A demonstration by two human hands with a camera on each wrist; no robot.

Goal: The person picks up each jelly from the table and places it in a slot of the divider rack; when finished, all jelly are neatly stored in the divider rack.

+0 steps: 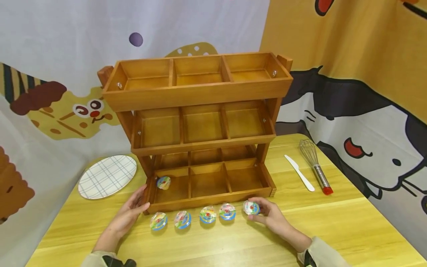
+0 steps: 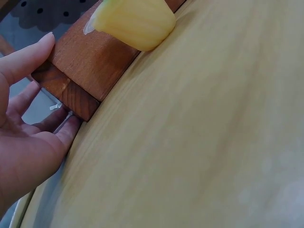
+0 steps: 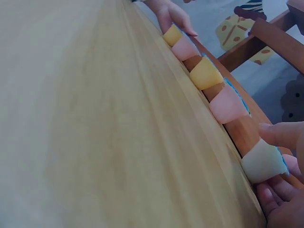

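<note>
A three-tier wooden rack (image 1: 200, 97) stands on the table, each tier split into three compartments. My left hand (image 1: 128, 212) holds its lower left front corner, thumb at the front and fingers along the side; the left wrist view shows this hand (image 2: 28, 118) around the wooden end (image 2: 71, 90). My right hand (image 1: 271, 218) pinches a white jelly cup (image 1: 251, 208) between thumb and fingers, by the rack's front right. Left of it, a row of jelly cups has pink (image 1: 227, 211), yellow (image 1: 208, 215), pink (image 1: 182, 220) and yellow (image 1: 158, 221) ones. Another jelly cup (image 1: 164, 183) lies in the bottom left compartment.
A white checked plate (image 1: 107, 177) lies left of the rack. To the right are a white plastic knife (image 1: 299, 173) and a whisk (image 1: 315, 167) with a red end. Printed curtains (image 1: 66, 44) hang behind and beside the table (image 1: 213, 246).
</note>
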